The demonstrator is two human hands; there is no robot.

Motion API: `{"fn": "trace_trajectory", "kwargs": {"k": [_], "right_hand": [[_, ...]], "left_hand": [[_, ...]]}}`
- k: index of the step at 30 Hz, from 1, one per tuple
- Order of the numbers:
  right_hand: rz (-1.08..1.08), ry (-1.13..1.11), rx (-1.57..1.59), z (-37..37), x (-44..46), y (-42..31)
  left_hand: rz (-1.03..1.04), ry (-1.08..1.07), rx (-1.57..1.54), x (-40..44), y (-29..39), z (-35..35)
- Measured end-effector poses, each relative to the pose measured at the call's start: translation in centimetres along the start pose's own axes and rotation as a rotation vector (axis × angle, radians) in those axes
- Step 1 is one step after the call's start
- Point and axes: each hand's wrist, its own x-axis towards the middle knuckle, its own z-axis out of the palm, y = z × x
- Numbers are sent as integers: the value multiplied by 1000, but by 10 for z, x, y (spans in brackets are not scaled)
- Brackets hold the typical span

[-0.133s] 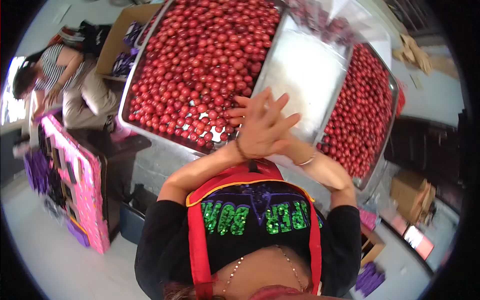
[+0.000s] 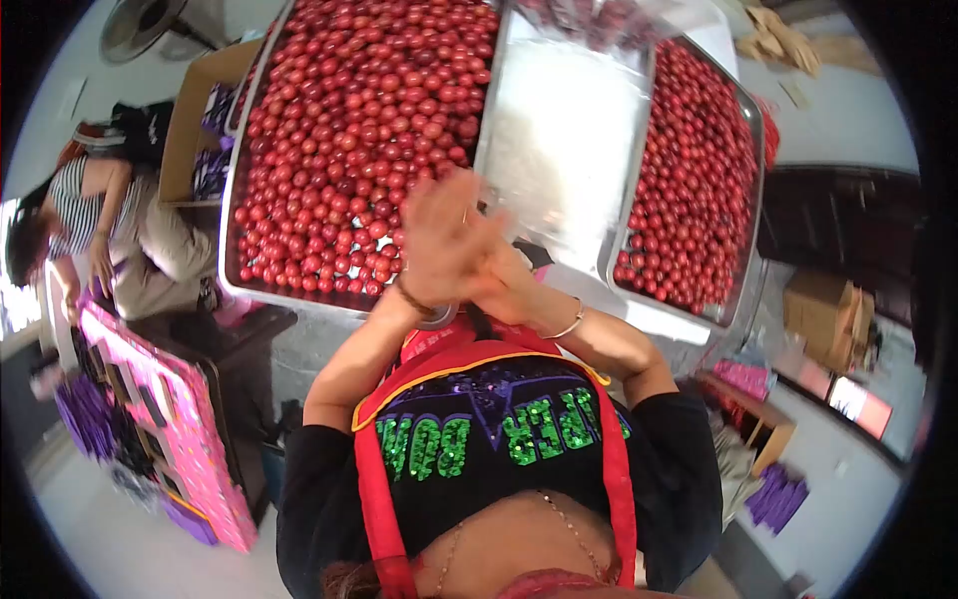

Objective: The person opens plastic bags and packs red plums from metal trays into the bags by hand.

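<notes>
My left hand (image 2: 444, 240) crosses over my right hand (image 2: 507, 287), the two touching in front of my chest. The left fingers are smeared by motion but look stretched out, and I see nothing held in them. Most of the right hand's fingers are hidden behind the left. Just beyond them a large metal tray (image 2: 228, 245) holds a layer of small round red fruit (image 2: 369, 120). Beside it lies a narrower metal tray (image 2: 569, 130) with a pale, shiny bottom. To the right, another tray (image 2: 753, 180) bears more of the red fruit (image 2: 689, 180).
Clear plastic packs (image 2: 599, 22) lie at the far end of the middle tray. On the left, a person in a striped top (image 2: 85, 205) sits by a pink-covered board (image 2: 200, 429) and a cardboard box (image 2: 182, 150). Brown boxes (image 2: 823, 319) stand at right.
The view has shifted, so the trays sit further left and higher. My left hand's fingers, spread apart before, are now blurred and cover more of the right hand.
</notes>
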Motion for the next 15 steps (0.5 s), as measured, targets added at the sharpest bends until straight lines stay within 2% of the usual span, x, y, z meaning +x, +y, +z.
{"fn": "trace_trajectory", "kwargs": {"k": [1, 2, 3, 4, 5, 7, 9, 11, 12, 15], "right_hand": [[71, 110, -1, 9, -6, -9], [145, 110, 80, 15, -17, -21], [117, 130, 84, 11, -21, -25], [12, 101, -400, 2, -24, -32], [-82, 75, -885, -8, -26, -40], [-469, 339, -1578, -54, -23, -61], [-371, 698, -2017, -96, -30, -90], [-114, 1064, -2076, -130, -36, -95], [54, 1062, -1977, -144, -38, -95], [2, 1032, -2137, -172, -40, -69]], "left_hand": [[-198, 31, 50, 10, -6, 4], [-326, 108, 116, 3, -36, 19], [-493, 82, 218, -10, -55, 12], [-399, 193, 217, -19, -65, -4], [-417, 141, 131, -11, -61, -28], [-472, 50, 27, -21, -74, -42], [-492, 93, -72, -18, -67, -38], [-519, 162, -204, -17, -64, -28], [-564, 132, -258, -20, -63, -24], [-588, 61, -356, -18, -55, -13]]}}
